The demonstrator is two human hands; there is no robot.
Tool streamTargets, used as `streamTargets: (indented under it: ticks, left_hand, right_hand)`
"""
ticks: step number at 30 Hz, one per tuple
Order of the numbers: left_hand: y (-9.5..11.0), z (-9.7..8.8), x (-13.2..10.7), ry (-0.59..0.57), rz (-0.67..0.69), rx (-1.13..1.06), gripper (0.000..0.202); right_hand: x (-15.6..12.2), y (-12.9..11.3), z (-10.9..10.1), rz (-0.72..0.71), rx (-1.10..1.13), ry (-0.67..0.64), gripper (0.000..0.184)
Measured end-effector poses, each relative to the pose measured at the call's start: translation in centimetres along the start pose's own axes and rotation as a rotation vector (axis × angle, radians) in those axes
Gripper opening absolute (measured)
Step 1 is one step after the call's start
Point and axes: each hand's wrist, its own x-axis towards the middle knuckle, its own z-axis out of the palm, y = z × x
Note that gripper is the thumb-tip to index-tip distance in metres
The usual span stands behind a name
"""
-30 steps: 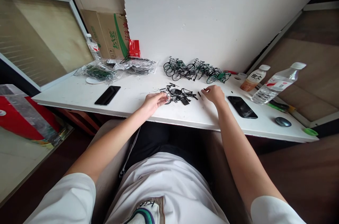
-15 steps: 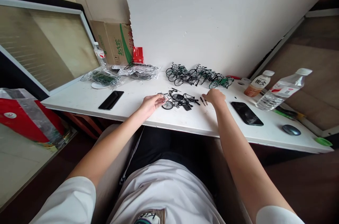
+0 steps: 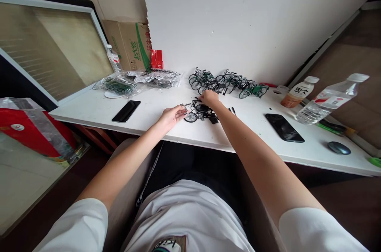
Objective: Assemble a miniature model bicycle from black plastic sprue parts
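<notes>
A heap of small black model-bicycle parts [image 3: 200,112] lies on the white table [image 3: 250,125], with a loose wheel [image 3: 190,117] at its near edge. My left hand [image 3: 172,116] rests beside the wheel, fingers pinched on a small part I cannot make out. My right hand [image 3: 209,97] is over the far side of the heap, fingers curled down onto the parts; what they hold is hidden. Two thin black rods [image 3: 232,111] lie just right of the heap. Several finished green and black model bicycles [image 3: 226,82] stand in a row behind, by the white board.
Clear bags of parts [image 3: 139,80] lie at the back left near a cardboard box [image 3: 131,45] and small bottle [image 3: 113,58]. One black phone [image 3: 126,110] lies left, another [image 3: 284,127] right. Two bottles [image 3: 330,98], [image 3: 298,91] and a mouse [image 3: 339,147] are far right.
My right hand has moved left from beside the two black rods onto the heap of parts. My left hand stays at the wheel. The camera has shifted slightly.
</notes>
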Motion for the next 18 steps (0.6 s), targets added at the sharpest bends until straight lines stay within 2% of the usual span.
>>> streamTargets:
  ticks: [5,8,11,13,16,18]
  left_hand:
    - [-0.4,-0.2,0.2,-0.012,-0.005,-0.008,0.006]
    - [-0.4,-0.1,0.1,-0.011,-0.011,-0.004,0.007]
    - [-0.4,0.1,0.0,-0.003,-0.023,0.006,0.007]
    - [-0.5,0.2,0.0,-0.004,-0.026,0.007,0.007]
    - [-0.8,0.3,-0.1,-0.031,-0.029,0.009,0.008]
    - [-1.2,0.4,-0.2,-0.058,-0.023,0.015,0.008]
  right_hand:
    - [0.0,-0.9,-0.1,-0.092,-0.013,0.05,0.02]
    - [-0.5,-0.5,-0.9,-0.197,0.085,0.145,0.023]
    - [-1.6,-0.2,-1.8,-0.295,0.444,0.296,0.03]
    - [-3.0,-0.4,-2.1,-0.31,0.744,0.356,0.042]
    - [-6.2,-1.0,-2.2,-0.328,1.088,0.346,0.074]
    - [-8.9,-1.3,-2.1,-0.326,1.202,0.251,0.074]
